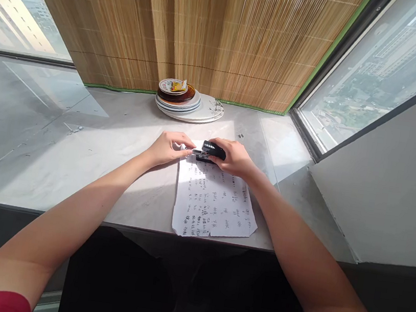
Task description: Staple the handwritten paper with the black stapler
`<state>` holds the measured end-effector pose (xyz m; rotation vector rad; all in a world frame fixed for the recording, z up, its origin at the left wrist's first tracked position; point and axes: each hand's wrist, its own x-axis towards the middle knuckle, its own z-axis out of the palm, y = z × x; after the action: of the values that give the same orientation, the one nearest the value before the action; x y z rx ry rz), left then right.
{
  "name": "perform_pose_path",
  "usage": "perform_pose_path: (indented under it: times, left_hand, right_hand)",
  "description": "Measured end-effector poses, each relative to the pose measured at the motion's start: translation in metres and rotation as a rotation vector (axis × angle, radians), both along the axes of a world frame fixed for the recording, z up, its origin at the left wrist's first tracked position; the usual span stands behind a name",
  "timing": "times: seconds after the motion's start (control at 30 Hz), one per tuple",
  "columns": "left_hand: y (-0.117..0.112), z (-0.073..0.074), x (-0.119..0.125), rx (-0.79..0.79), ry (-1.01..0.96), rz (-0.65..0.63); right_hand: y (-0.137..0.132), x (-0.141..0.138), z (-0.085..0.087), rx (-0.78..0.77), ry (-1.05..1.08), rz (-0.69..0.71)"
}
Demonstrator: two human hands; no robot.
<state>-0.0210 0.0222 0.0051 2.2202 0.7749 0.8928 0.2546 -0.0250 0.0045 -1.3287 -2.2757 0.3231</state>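
Note:
A white sheet of paper (211, 203) covered in handwriting lies on the grey stone sill (76, 158) in front of me. My right hand (234, 158) is closed over a black stapler (212, 150) at the paper's top edge, with the stapler's metal mouth pointing left. My left hand (169, 146) rests at the paper's top left corner, its fingers curled and pressing the corner right beside the stapler's mouth.
A stack of plates (184, 102) with a brown dish and a yellow scrap on top stands at the back against a bamboo blind (210, 32). Windows (378, 71) flank both sides. A grey wall panel (392, 192) rises at the right.

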Motion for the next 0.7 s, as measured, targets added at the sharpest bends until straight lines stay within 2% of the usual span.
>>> perform_pose_path:
  times: [0.2,0.47,0.7]
  left_hand:
    - [0.0016,-0.0030,0.0000,-0.004,0.014,0.020]
    - [0.0032,-0.0023,0.0011,0.012,0.020,-0.054]
    - [0.0084,-0.0013,-0.0050,0.034,0.063,-0.048]
  right_hand:
    - [-0.0002,-0.0003,0.0009,-0.001,0.012,0.021]
    - [-0.0012,-0.0008,0.0045,-0.023,0.003,0.022]
    - [0.0007,0.0007,0.0034,-0.025,0.029,0.016]
